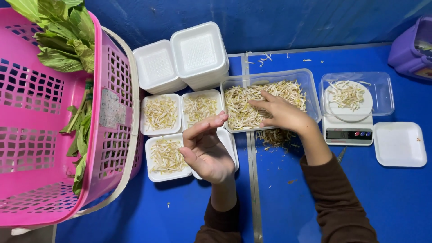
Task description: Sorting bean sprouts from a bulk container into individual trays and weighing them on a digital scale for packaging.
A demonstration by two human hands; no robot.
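My right hand (pixel 281 113) reaches into a clear plastic tub (pixel 312 92) full of bean sprouts, fingers curled down into the pile. My left hand (pixel 206 149) hovers over a white foam tray (pixel 230 143) at the front, fingers together and slightly cupped, with nothing visible in it. Three other foam trays hold sprouts: one at the front left (pixel 165 156) and two behind (pixel 159 114) (pixel 200 108). A small digital scale (pixel 347 130) to the right carries a clear tub with a few sprouts on it (pixel 347 95).
Two stacks of empty foam trays (pixel 198 53) stand at the back. A pink plastic basket (pixel 31 135) with leafy greens fills the left. An empty foam tray (pixel 399 144) lies right of the scale. A purple container (pixel 411 47) sits far right. Loose sprouts litter the blue table.
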